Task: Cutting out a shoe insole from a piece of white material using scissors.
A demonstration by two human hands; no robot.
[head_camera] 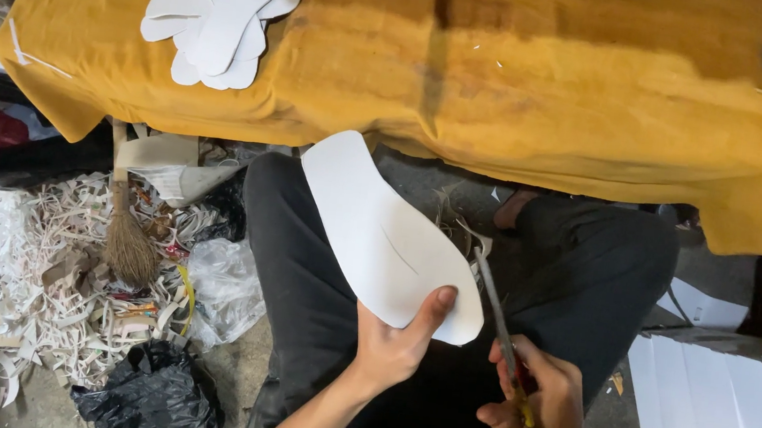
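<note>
My left hand (396, 343) pinches the near end of a white, sole-shaped cut-out (379, 228), thumb on top, holding it over my lap in dark trousers. My right hand (538, 405) grips scissors (504, 340) with yellow handles. Their blades point up and away, just right of the cut-out's near edge, nearly closed and not clearly touching it. A stack of several similar white cut-outs (221, 10) lies on the mustard-yellow cloth (546, 80) covering the table ahead.
On the floor to the left lies a heap of white offcut strips (9, 250) with a small straw broom (126, 239), a clear plastic bag (222, 287) and a black bag (149, 397). Stacked white sheets (724, 410) stand at the right.
</note>
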